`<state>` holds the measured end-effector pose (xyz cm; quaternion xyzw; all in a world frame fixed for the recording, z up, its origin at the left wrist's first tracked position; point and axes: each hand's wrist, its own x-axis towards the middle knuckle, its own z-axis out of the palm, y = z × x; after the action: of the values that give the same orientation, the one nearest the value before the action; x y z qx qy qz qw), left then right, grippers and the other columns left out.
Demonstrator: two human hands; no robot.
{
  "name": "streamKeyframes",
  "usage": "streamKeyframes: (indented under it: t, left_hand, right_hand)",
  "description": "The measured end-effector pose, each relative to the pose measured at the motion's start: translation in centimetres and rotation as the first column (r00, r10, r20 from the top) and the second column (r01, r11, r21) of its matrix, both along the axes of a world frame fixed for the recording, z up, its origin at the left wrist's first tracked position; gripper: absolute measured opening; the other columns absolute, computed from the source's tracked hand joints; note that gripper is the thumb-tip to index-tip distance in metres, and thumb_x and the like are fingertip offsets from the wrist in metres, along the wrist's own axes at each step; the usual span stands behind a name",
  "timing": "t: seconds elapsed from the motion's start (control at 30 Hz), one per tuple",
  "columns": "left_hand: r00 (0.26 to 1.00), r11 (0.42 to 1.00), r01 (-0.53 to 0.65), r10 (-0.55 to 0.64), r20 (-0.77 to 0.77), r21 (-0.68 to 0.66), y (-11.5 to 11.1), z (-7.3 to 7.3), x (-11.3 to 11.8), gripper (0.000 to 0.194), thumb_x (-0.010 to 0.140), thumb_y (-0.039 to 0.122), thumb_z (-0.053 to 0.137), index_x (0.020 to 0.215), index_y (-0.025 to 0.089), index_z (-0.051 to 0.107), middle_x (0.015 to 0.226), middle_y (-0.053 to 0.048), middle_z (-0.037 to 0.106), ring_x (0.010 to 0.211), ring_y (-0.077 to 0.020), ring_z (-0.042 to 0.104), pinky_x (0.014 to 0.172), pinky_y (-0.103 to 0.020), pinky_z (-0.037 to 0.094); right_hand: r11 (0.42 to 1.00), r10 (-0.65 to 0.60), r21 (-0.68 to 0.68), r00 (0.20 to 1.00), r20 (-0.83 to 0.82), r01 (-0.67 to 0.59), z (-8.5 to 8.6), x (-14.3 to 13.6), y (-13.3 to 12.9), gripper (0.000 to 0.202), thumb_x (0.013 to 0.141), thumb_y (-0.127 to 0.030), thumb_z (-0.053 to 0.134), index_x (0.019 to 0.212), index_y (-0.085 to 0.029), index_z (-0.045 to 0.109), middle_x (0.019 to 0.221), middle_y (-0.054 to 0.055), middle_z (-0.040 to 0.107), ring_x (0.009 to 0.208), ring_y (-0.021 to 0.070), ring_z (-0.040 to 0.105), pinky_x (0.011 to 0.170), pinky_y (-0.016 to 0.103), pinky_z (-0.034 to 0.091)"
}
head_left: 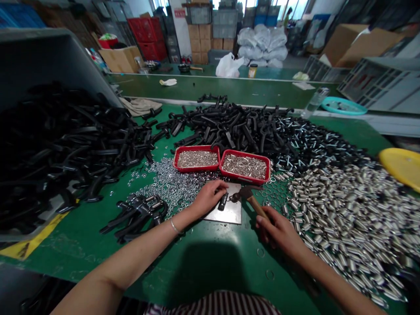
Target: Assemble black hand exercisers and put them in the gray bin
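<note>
My left hand (210,196) has its fingers closed on a small black part (223,201) at the middle of a square metal plate (233,214). In my right hand (275,227) is the wooden handle of a hammer (256,205); its dark head is over the right side of the plate, close to the black part. Just behind the plate sit two red trays, the left one (197,169) with tiny metal pieces and the right one (246,178) with small pins. Small metal nuts (170,183) lie scattered left of the plate.
Black handles (229,124) are heaped behind the trays, and more fill a grey bin (49,52) at left. A small pile of black assemblies (141,214) lies front left. Metal cylinders (354,214) cover the right, beside a yellow dish (402,168). A clear bottle (315,103) stands at back right.
</note>
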<state>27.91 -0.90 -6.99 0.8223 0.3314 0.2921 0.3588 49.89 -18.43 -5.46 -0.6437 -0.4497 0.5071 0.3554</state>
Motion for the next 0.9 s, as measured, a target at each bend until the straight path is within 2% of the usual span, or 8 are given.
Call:
streamKeyframes:
  t: [0.17,0.27,0.4,0.5,0.63,0.7,0.77,0.9]
  left_hand:
    - [0.999,0.997,-0.024,0.027,0.041,-0.078,-0.1,-0.2,0.1,0.01,0.09,0.017,0.061,0.099,0.02,0.064,0.093,-0.001,0.068,0.089,-0.0161,0.065,0.084,-0.031,0.05]
    - [1.0,1.0,-0.003,0.003,-0.007,0.002,-0.1,-0.1,0.0,0.008,0.091,0.019,0.059,0.098,0.019,0.063,0.093,-0.002,0.068,0.09,-0.0176,0.063,0.084,-0.032,0.049]
    - [0.951,0.915,0.277,-0.217,-0.219,0.292,0.1,0.2,-0.2,0.016,0.097,0.019,0.048,0.101,0.018,0.064,0.095,-0.007,0.067,0.098,-0.0221,0.06,0.093,-0.039,0.045]
    - [0.902,0.855,0.382,-0.262,-0.342,0.352,0.2,0.9,-0.7,0.024,0.098,0.025,0.049,0.118,0.018,0.061,0.106,-0.009,0.066,0.106,-0.0251,0.058,0.099,-0.044,0.041]
    - [0.91,0.901,0.307,-0.185,-0.37,0.307,0.3,1.9,-2.1,0.088,0.08,0.054,0.073,0.148,0.014,0.033,0.135,-0.019,0.052,0.124,-0.0353,0.046,0.107,-0.054,0.034]
    - [0.897,0.914,0.325,-0.216,-0.386,0.243,0.4,2.0,-2.8,0.094,0.078,0.055,0.074,0.15,0.016,0.028,0.133,-0.018,0.052,0.123,-0.0354,0.047,0.107,-0.054,0.036]
    - [0.889,0.92,0.34,-0.247,-0.386,0.194,0.5,1.8,-3.1,0.09,0.08,0.051,0.074,0.15,0.018,0.028,0.132,-0.017,0.053,0.123,-0.0343,0.048,0.106,-0.051,0.038]
    - [0.892,0.921,0.347,-0.265,-0.367,0.177,0.7,1.3,-3.2,0.092,0.078,0.048,0.076,0.15,0.018,0.029,0.136,-0.018,0.051,0.124,-0.0347,0.048,0.106,-0.049,0.039]
  right_hand:
    - [0.999,-0.046,-0.006,0.998,-0.048,0.045,-0.3,-0.3,0.1,0.04,0.093,-0.054,0.054,0.119,-0.024,0.05,0.087,0.0,0.066,0.048,0.0117,0.056,0.034,0.022,0.04]
    - [0.998,-0.064,-0.011,0.995,-0.073,0.063,-0.2,-0.4,0.2,0.043,0.092,-0.055,0.055,0.12,-0.024,0.049,0.087,0.0,0.066,0.046,0.0115,0.054,0.033,0.022,0.039]
    - [0.999,-0.034,-0.003,0.999,0.005,0.034,0.3,-0.2,0.4,0.04,0.094,-0.054,0.05,0.121,-0.024,0.049,0.087,0.0,0.067,0.046,0.0126,0.055,0.036,0.024,0.04]
    - [0.997,0.032,0.056,0.977,0.21,-0.044,1.4,0.1,0.5,0.039,0.096,-0.051,0.047,0.121,-0.022,0.053,0.086,0.002,0.07,0.054,0.0165,0.062,0.049,0.029,0.048]
    - [0.976,0.055,0.162,0.882,0.469,-0.147,3.9,-0.6,0.6,0.042,0.1,-0.047,0.042,0.129,-0.019,0.053,0.091,0.007,0.073,0.076,0.0223,0.069,0.067,0.033,0.051]
    - [0.955,0.035,0.231,0.84,0.541,-0.188,4.7,-1.3,0.9,0.044,0.101,-0.045,0.038,0.135,-0.019,0.049,0.103,0.011,0.072,0.087,0.0244,0.069,0.073,0.034,0.05]
    - [0.942,0.062,0.228,0.794,0.604,-0.247,4.4,-1.7,1.6,0.042,0.101,-0.043,0.038,0.133,-0.019,0.051,0.109,0.014,0.071,0.09,0.0258,0.068,0.074,0.035,0.049]
    - [0.966,0.186,0.035,0.782,0.595,-0.257,1.6,-0.4,3.1,0.034,0.1,-0.042,0.04,0.114,-0.019,0.06,0.085,0.009,0.07,0.07,0.0234,0.066,0.065,0.033,0.046]
